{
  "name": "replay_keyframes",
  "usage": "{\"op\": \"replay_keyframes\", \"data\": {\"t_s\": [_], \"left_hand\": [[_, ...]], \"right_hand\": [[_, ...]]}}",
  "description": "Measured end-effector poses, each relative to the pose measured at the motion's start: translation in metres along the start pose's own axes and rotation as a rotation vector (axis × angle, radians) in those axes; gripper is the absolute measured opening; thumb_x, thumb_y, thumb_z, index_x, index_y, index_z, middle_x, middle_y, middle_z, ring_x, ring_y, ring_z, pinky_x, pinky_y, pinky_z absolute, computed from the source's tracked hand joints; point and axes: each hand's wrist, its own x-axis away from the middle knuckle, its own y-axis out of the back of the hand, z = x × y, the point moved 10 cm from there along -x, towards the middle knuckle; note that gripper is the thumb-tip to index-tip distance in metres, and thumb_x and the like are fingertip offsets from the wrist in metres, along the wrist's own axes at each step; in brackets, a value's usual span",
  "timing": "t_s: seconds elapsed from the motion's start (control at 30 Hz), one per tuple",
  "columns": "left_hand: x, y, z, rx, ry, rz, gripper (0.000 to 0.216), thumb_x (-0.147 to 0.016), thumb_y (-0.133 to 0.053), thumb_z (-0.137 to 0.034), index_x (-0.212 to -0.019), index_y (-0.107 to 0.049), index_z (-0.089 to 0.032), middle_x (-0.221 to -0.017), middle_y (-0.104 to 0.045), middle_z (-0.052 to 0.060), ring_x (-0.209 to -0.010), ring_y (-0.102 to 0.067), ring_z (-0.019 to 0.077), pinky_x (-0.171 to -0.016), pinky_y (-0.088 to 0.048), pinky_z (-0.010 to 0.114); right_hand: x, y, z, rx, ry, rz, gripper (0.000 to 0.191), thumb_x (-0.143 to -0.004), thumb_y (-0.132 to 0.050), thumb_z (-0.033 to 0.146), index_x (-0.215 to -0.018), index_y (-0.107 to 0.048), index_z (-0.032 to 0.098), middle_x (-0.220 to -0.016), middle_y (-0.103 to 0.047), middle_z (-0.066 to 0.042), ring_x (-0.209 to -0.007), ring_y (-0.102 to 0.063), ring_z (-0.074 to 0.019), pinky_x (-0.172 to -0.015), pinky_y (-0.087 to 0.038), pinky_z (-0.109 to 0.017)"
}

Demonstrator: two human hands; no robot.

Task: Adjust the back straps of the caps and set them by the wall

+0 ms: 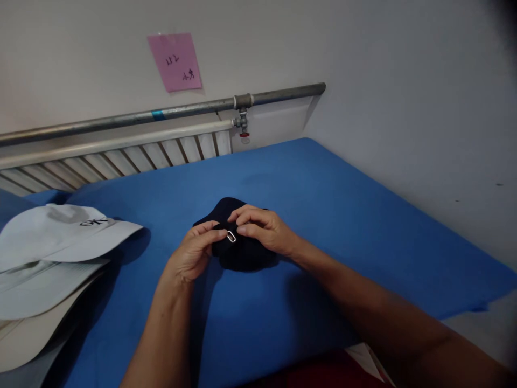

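Note:
A dark, nearly black cap (250, 260) lies on the blue-covered table (258, 318) in front of me. A small silver metal buckle (231, 236) shows on its strap, between my hands. My left hand (197, 245) pinches the strap just left of the buckle, thumb on top. From the other side, my right hand (264, 229) has thumb and fingers closed on the dark fabric close to the buckle. The strap's end is hard to make out against the dark cloth.
To the left, several stacked caps overlap, topped by a white cap (60, 237) with dark lettering. Behind the table run a radiator (161, 153) and a metal pipe (202, 108) with a red-handled valve (244, 134). A pink paper (175, 63) hangs on the wall.

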Motion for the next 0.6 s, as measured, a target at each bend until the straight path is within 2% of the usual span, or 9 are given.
{"op": "replay_keyframes", "data": {"t_s": [0.1,0.23,0.6], "left_hand": [[0.001,-0.0003,-0.0033,-0.096,-0.034,0.0,0.016,-0.056,-0.079,-0.019,-0.062,-0.066,-0.013,-0.057,-0.062,-0.001,-0.05,-0.052,0.0059,-0.05,-0.037,0.017],[0.0014,-0.0007,-0.0061,-0.201,-0.068,-0.008,0.013,-0.057,-0.078,-0.019,-0.063,-0.067,-0.014,-0.056,-0.06,-0.002,-0.05,-0.049,0.0053,-0.05,-0.034,0.018],[0.0026,-0.0008,-0.0042,-0.228,-0.036,0.014,0.013,-0.053,-0.076,-0.013,-0.063,-0.069,-0.015,-0.058,-0.063,-0.002,-0.053,-0.051,0.0065,-0.054,-0.036,0.019]], "right_hand": [[0.0006,-0.0038,0.0025,-0.006,-0.011,0.01,0.007,-0.081,-0.06,0.021,-0.075,-0.063,0.02,-0.104,-0.062,-0.003,-0.102,-0.058,-0.0175,-0.096,-0.042,-0.038],[0.0014,-0.0078,0.0027,0.064,-0.013,0.025,0.013,-0.078,-0.062,0.017,-0.066,-0.059,0.018,-0.103,-0.061,-0.004,-0.101,-0.058,-0.0176,-0.095,-0.042,-0.038],[0.0018,-0.0083,-0.0037,0.12,-0.023,0.056,0.015,-0.073,-0.062,0.013,-0.06,-0.057,0.017,-0.101,-0.059,-0.004,-0.096,-0.059,-0.0176,-0.089,-0.045,-0.037]]}}
